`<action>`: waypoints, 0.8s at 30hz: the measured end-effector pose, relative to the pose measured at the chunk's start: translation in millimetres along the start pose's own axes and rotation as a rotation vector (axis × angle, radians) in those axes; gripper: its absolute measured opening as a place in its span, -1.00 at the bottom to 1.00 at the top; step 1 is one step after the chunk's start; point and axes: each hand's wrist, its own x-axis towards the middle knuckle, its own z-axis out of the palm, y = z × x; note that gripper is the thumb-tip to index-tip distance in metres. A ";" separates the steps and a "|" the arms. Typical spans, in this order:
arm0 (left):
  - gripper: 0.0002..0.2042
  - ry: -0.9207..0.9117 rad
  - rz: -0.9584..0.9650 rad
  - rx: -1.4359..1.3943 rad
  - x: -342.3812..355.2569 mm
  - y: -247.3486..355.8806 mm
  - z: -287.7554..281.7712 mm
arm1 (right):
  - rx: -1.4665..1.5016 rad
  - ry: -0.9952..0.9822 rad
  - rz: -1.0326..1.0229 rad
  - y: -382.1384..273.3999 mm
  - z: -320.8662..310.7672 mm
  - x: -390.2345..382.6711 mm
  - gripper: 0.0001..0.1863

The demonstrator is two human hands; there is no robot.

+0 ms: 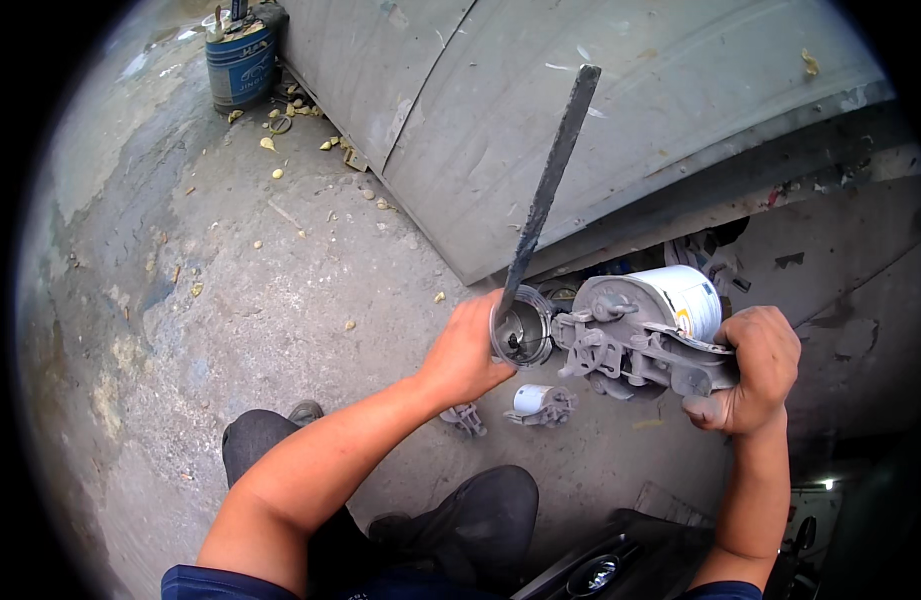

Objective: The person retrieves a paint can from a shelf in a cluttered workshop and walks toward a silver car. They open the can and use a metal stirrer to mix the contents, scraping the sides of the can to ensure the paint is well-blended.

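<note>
My left hand (pixel 470 345) is wrapped round a small clear cup (pixel 542 340) with dark residue inside. From beside my thumb at the cup rises a long, flat, dark strip (pixel 550 190); its lower end is partly hidden. My right hand (pixel 755 365) grips the right end of a dusty grey metal linkage (pixel 630 350) with pivots and levers. A white labelled cylinder (pixel 685 298) sits against the linkage's far side. The cup is close to the linkage's left end; I cannot tell whether they touch.
A smaller-looking white cylinder with grey metal parts (pixel 540 403) and another grey metal piece (pixel 466 419) lie on the concrete floor (pixel 230 300) between my legs. A large grey metal panel (pixel 660 130) stands ahead. A blue bucket (pixel 242 70) and scattered yellowish scraps are at the far left.
</note>
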 end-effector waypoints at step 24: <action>-0.41 0.099 -0.105 -0.020 11.0 -12.5 -47.3 | 1.547 0.248 1.871 -30.0 224.8 -205.4 -0.55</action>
